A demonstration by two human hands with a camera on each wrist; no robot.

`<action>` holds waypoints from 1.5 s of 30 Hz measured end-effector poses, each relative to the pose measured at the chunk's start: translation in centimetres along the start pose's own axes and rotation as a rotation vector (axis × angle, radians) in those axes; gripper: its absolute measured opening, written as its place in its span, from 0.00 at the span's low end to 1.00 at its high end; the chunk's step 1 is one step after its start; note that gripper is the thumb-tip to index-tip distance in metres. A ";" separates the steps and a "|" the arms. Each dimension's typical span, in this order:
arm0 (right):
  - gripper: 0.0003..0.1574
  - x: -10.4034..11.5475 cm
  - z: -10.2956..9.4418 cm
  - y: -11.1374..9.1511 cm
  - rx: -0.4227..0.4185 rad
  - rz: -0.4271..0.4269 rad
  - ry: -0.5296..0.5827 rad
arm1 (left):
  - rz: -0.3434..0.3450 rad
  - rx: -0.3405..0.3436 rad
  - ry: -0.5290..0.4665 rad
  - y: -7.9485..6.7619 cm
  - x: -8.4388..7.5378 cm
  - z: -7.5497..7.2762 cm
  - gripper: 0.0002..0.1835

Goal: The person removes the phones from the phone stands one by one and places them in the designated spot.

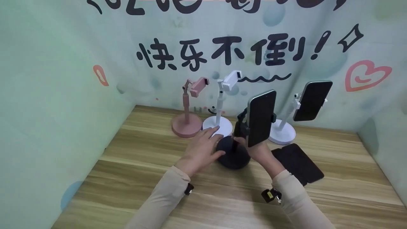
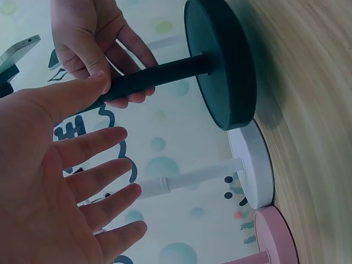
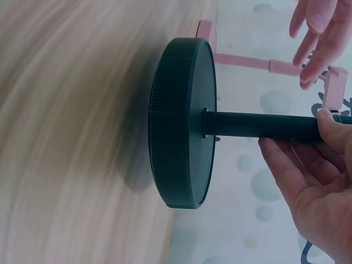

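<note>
Trouble, if it comes, probably starts up top: our black stand carries a phone high on its post, and only our right hand grips that post, thumb against fingers. Loosen that hold, we reckon, and the high weight could tip everything over. Our left hand is spread on the left, holding nothing, so a sway might go unchecked and clip the empty white stand on the far left. And what a look: all dark, slim straight post, thick round base with a finely ribbed edge, phone upright and slightly tilted, screen dark, rim pale. We have it mid-table, nearer than the white one; whether its base touches the table, we can't tell.
</note>
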State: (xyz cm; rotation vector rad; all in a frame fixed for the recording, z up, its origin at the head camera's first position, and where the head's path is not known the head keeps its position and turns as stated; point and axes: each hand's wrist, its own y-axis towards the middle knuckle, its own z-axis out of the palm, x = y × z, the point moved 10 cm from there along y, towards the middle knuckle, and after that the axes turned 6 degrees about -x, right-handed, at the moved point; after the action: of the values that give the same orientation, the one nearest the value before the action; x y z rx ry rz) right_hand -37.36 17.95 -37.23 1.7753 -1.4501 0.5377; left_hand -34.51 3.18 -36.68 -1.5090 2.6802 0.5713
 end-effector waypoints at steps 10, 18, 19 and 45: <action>0.11 1.3 2.3 -0.3 0.075 -0.044 0.037 | -0.020 -0.041 -0.014 -0.2 0.6 -1.2 0.32; 0.15 1.6 2.9 -0.2 0.048 -0.048 0.070 | -0.024 -0.084 -0.042 -0.2 0.8 -2.5 0.33; 0.16 1.6 2.9 -0.3 0.042 -0.056 0.068 | -0.022 -0.090 -0.050 -0.1 0.8 -2.6 0.33; 0.12 2.3 5.7 0.5 0.189 -0.229 0.123 | -0.053 -0.164 -0.094 -0.1 1.4 -4.2 0.33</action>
State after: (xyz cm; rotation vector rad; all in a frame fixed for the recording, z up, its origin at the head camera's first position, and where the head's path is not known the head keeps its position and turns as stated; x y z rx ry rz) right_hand -37.99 12.02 -38.90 1.9881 -1.1252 0.6683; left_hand -34.52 0.63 -33.05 -1.5423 2.5701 0.8560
